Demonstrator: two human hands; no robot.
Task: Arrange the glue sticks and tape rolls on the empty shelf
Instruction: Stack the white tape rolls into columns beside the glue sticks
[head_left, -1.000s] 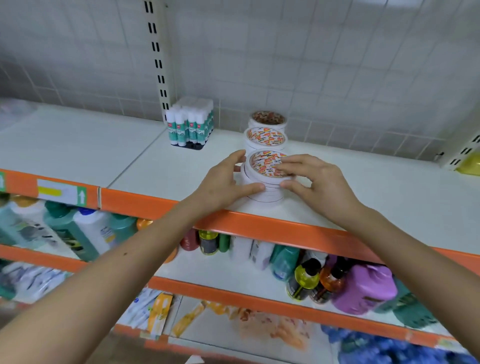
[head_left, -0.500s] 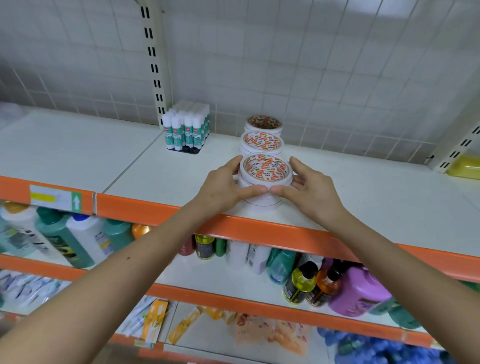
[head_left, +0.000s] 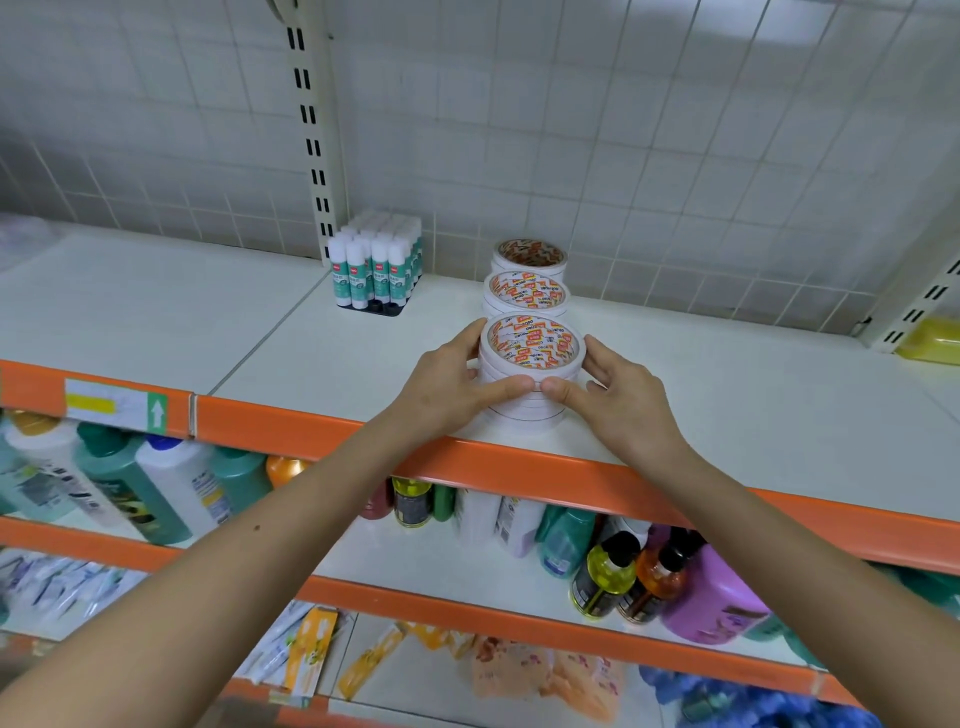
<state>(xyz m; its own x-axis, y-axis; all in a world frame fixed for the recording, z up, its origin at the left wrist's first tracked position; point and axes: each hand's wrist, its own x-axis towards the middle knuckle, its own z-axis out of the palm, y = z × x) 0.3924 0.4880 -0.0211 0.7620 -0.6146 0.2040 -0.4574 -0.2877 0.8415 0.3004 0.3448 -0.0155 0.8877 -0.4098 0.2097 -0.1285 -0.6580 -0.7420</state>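
A front stack of white tape rolls (head_left: 530, 358) stands near the front edge of the white shelf (head_left: 753, 405). My left hand (head_left: 447, 384) cups its left side and my right hand (head_left: 618, 389) its right side, thumbs meeting across the front. Two more tape stacks stand in a row behind it, the middle one (head_left: 525, 292) and the rear one (head_left: 530, 254). A block of glue sticks (head_left: 375, 267) with white caps and green labels sits upright in a black tray at the back, left of the tape.
A slotted upright post (head_left: 309, 130) rises behind the glue sticks against the tiled wall. A yellow object (head_left: 930, 340) lies at the far right of the shelf. An orange shelf lip (head_left: 311, 428) runs along the front. Bottles (head_left: 660, 582) fill the shelf below.
My right hand has slid from on top of the front tape stack down to its right side. Both hands now clasp the stack, which stays in place.
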